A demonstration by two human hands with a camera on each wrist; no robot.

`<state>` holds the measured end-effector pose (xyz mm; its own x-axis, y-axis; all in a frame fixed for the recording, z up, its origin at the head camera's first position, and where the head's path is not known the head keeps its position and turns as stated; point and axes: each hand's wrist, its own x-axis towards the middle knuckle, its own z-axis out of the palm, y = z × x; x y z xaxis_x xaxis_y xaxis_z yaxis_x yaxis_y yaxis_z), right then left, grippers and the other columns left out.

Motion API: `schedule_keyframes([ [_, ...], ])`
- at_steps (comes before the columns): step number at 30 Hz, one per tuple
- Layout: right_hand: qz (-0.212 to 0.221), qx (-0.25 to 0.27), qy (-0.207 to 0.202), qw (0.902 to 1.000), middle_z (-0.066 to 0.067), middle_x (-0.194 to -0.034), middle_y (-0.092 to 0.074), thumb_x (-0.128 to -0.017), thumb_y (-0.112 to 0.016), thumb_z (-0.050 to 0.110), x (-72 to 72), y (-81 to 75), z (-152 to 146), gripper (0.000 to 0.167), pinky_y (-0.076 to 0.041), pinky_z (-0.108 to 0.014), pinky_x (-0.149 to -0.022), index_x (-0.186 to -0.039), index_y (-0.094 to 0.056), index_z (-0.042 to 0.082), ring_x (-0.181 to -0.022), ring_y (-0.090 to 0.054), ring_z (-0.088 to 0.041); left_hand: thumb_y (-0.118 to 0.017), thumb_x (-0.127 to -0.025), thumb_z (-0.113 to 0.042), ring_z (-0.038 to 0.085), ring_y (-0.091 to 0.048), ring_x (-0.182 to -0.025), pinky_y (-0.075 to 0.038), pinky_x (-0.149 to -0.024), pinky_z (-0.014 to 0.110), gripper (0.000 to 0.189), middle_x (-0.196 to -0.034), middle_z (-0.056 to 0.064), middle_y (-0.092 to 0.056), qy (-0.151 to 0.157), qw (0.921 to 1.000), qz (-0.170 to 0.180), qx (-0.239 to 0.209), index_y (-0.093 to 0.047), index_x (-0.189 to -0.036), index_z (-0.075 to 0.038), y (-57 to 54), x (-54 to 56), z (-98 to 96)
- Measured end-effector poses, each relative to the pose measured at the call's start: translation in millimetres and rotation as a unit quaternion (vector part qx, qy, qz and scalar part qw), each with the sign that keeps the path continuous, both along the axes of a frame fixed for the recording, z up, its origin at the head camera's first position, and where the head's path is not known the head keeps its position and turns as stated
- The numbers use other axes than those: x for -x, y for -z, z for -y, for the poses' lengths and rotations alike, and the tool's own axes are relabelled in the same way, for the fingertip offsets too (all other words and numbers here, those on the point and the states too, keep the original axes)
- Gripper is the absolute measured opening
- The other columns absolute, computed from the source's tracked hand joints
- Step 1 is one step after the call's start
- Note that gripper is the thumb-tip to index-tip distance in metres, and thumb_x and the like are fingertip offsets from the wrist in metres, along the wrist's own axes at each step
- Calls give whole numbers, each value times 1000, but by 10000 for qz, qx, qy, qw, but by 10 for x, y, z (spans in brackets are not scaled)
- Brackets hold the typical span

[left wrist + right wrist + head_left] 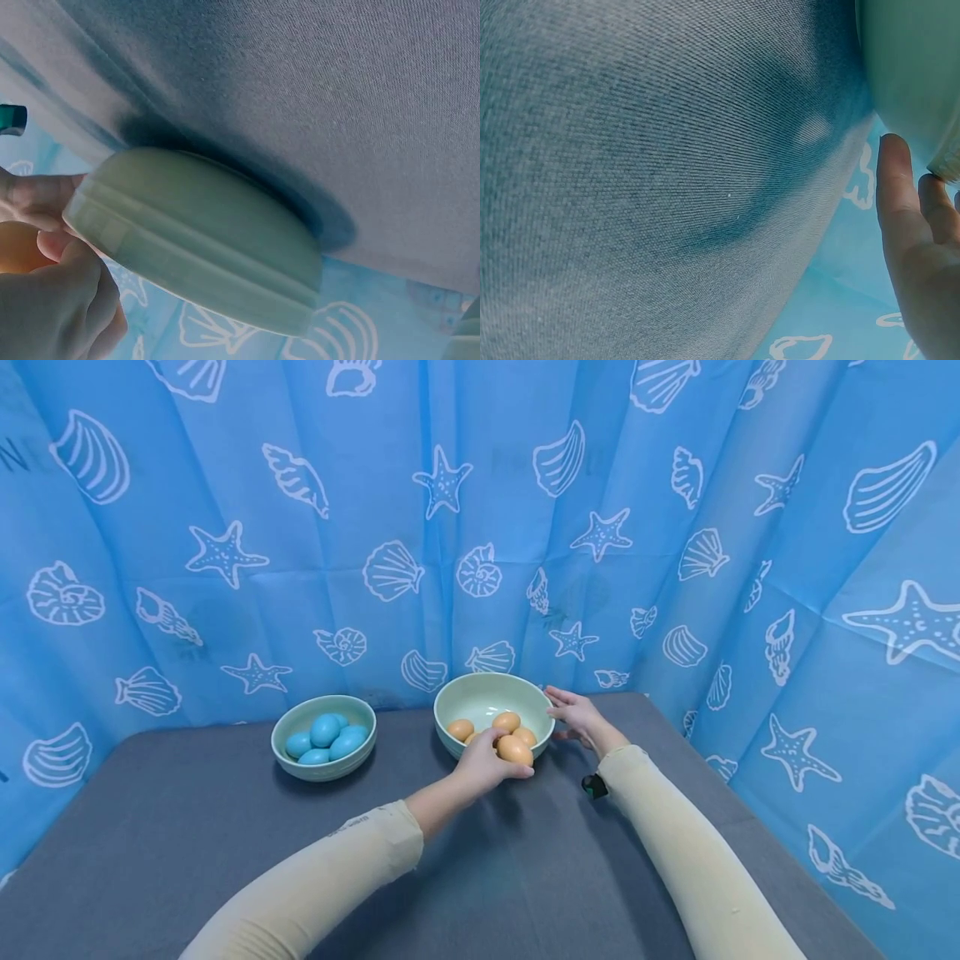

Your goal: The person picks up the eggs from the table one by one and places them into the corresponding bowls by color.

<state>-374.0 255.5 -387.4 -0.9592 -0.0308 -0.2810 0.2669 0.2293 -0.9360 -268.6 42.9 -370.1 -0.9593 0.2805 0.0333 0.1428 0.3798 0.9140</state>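
Over the near rim of the larger pale green bowl [480, 693], my left hand [483, 767] pinches a brown egg [516, 751] between thumb and fingers. In the left wrist view that egg [19, 247] shows partly behind the left hand [67, 300], beside the ridged outer wall of the bowl [202, 232]. Several other brown eggs [461, 729] lie inside the bowl. At the bowl's right side, the right hand [579, 718] rests its extended fingers on the rim. The right wrist view shows the right hand [922, 240] with straight fingers against the bowl [915, 67].
To the left stands a smaller green bowl [322, 772] holding several blue eggs [326, 730]. Both bowls sit near the far edge of a grey cloth-covered table [187, 860]. A blue curtain [480, 510] with white shells and starfish hangs behind and to the right.
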Motion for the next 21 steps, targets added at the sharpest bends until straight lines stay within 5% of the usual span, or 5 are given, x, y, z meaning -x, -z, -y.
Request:
schedule_keyframes([
  [12,61,7,181,9998,-2,-157,-28,-103,-47,9,19,18,3,57,-40,-56,-103,-155,-27,17,-144,-26,-25,-84,-76,-10,31,-54,-113,-45,-100,44,73,-132,20,-54,-171,9991,204,-336,-47,-136,6,-6,104,71],
  [21,67,-89,181,9998,-2,-157,-27,-103,-47,9,16,13,11,57,-41,-55,-102,-155,-26,18,-144,-26,-25,-84,-76,-11,31,-53,-114,-43,-102,45,70,-130,20,-55,-413,9990,117,-115,-50,-135,4,1,246,108],
])
